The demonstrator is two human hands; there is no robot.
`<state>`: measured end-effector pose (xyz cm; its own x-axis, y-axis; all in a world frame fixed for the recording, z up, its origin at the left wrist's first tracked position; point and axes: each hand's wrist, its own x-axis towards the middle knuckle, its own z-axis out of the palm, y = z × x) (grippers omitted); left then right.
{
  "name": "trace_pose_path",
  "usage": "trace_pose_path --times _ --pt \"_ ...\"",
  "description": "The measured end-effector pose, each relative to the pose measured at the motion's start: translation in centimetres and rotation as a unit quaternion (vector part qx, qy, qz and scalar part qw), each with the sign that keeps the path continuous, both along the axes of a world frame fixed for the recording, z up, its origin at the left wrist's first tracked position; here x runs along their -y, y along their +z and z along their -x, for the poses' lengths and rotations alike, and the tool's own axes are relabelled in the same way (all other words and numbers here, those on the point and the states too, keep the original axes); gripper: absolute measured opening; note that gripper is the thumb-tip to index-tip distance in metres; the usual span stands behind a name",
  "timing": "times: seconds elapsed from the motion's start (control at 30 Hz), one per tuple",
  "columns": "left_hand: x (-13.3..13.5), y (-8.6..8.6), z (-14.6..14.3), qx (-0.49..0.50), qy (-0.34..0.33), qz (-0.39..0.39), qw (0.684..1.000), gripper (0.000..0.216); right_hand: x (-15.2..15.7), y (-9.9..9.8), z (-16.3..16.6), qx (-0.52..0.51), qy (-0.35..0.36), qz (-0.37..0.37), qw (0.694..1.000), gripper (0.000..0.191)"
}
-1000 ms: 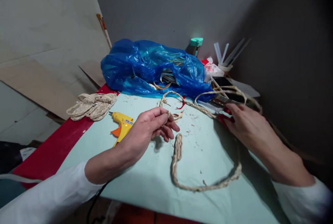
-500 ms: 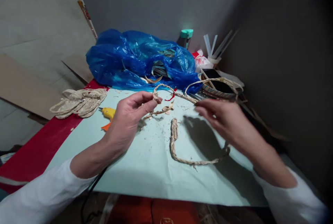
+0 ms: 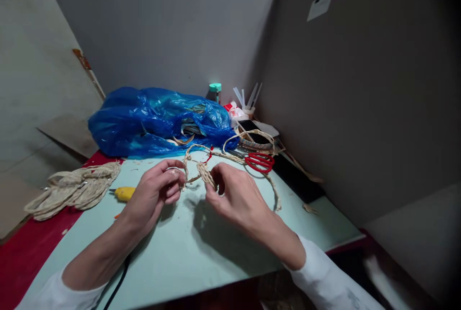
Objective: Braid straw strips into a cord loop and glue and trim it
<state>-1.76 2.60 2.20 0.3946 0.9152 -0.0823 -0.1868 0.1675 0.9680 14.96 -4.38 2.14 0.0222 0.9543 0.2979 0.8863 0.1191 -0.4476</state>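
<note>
Both hands meet over the pale green mat (image 3: 201,257). My left hand (image 3: 155,194) pinches the thin end of a braided straw cord (image 3: 187,163). My right hand (image 3: 236,197) grips the thicker braided end (image 3: 206,174) of the same cord, lifted off the mat. The rest of the cord trails right past my right hand (image 3: 275,193) and loops back toward the bag. Red-handled scissors (image 3: 260,161) lie just beyond my right hand.
A blue plastic bag (image 3: 151,120) sits at the back. A bundle of straw rope (image 3: 74,189) lies left on the red table surface (image 3: 29,247). A yellow glue gun (image 3: 124,193) rests by my left wrist. A teal-capped bottle (image 3: 215,91), glue sticks (image 3: 247,98) and a phone (image 3: 252,126) crowd the corner.
My right hand left the scissors area, came to the middle and picked up the thick cord end from the mat. My left hand kept its pinch. The camera tilted up and right.
</note>
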Motion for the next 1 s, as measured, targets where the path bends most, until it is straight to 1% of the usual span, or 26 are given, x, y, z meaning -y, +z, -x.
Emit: trace_pose_path --times 0.07,0.13,0.2,0.27,0.33,0.37,0.4,0.43,0.47,0.53,0.6,0.67,0.73,0.83,0.93,1.0 --pt "0.8 0.3 0.1 -0.029 -0.049 -0.012 0.998 0.017 0.4 0.5 0.9 -0.045 0.021 -0.049 0.998 0.012" --pt "1.6 0.5 0.3 -0.046 -0.086 -0.043 0.994 0.023 0.7 0.7 2.2 -0.062 0.058 -0.078 0.993 0.011" --pt "2.1 0.7 0.5 -0.046 -0.094 -0.072 0.992 0.026 1.1 0.8 3.3 -0.082 0.101 -0.101 0.986 0.019" --pt "2.2 1.1 0.9 -0.038 -0.081 -0.076 0.993 0.026 1.6 0.8 3.6 -0.110 0.137 -0.129 0.976 0.031" --pt "2.0 1.8 1.5 -0.016 -0.047 -0.051 0.997 0.028 2.0 1.0 2.7 -0.106 0.175 -0.153 0.967 0.044" --pt "1.7 2.3 1.8 0.007 -0.020 -0.031 0.999 0.029 2.2 1.1 1.8 -0.087 0.193 -0.163 0.964 0.051" --pt "1.3 2.7 2.2 0.035 0.009 -0.011 0.999 0.031 2.3 1.2 0.6 -0.045 0.209 -0.164 0.963 0.056" --pt "0.8 3.3 2.5 0.065 0.038 0.010 0.997 0.033 2.3 1.2 -0.8 -0.006 0.213 -0.161 0.964 0.054" --pt "0.3 3.8 2.8 0.095 0.066 0.023 0.993 0.033 2.1 1.2 -2.4 0.020 0.191 -0.149 0.970 0.048" --pt "-0.8 4.6 3.4 0.124 0.088 0.026 0.988 0.027 1.4 0.8 -5.7 0.062 0.130 -0.102 0.984 0.043" --pt "-1.8 5.3 3.8 0.145 0.094 0.022 0.985 0.021 0.5 -0.2 -8.4 0.087 0.122 -0.070 0.986 0.028" --pt "-2.6 5.8 3.9 0.163 0.093 0.017 0.982 0.019 -0.5 -1.4 -10.1 0.123 0.128 -0.034 0.984 0.032" --pt "-3.0 6.2 3.8 0.175 0.094 0.011 0.980 0.018 -1.5 -2.6 -11.0 0.154 0.113 -0.011 0.981 0.038" --pt "-3.4 7.2 3.7 0.183 0.100 0.000 0.978 0.019 -2.8 -3.9 -11.4 0.185 0.057 -0.002 0.981 0.032" --pt "-4.0 8.5 4.1 0.196 0.113 -0.020 0.974 0.027 -4.2 -4.6 -11.7 0.197 -0.001 0.009 0.980 0.021" --pt "-4.6 9.2 4.6 0.210 0.128 -0.034 0.969 0.031 -5.0 -4.7 -11.9 0.199 -0.023 0.024 0.979 0.023"
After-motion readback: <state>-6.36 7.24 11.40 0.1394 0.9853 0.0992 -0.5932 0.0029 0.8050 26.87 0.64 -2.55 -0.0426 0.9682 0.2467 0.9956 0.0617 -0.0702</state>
